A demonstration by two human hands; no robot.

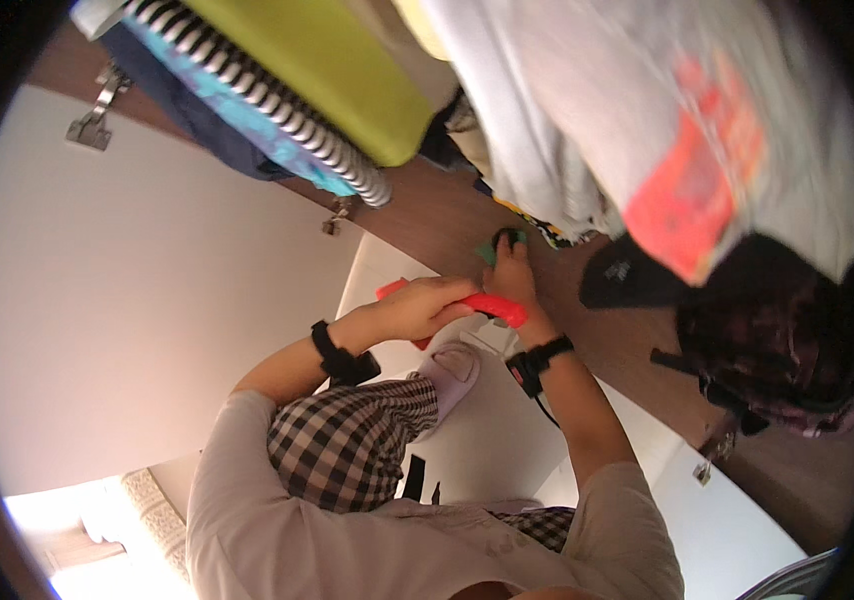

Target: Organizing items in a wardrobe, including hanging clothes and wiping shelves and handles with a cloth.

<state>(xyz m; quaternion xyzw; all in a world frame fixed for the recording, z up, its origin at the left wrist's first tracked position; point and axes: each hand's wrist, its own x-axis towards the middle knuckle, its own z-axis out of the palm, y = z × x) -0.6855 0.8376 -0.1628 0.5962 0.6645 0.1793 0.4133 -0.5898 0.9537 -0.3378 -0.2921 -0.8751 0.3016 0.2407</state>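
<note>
My left hand (417, 308) is closed around a red plastic object with a curved, handle-like end (500, 308). Its rest shows behind my knuckles and below my palm, but its full shape is hidden. Farther in, my right hand (512, 272) reaches down to the brown wardrobe floor (562, 290), fingers bent over a small green and dark thing (488, 253). What kind of thing that is I cannot make out. The red end passes close to my right wrist. A black strap with a small device sits on each wrist.
Clothes hang overhead, including a lime green garment (327, 70), a striped one (267, 95) and a pale one with a red print (682, 200). At right are a black cap (627, 275) and a dark bag (787, 345). A white door (157, 290) stands at left.
</note>
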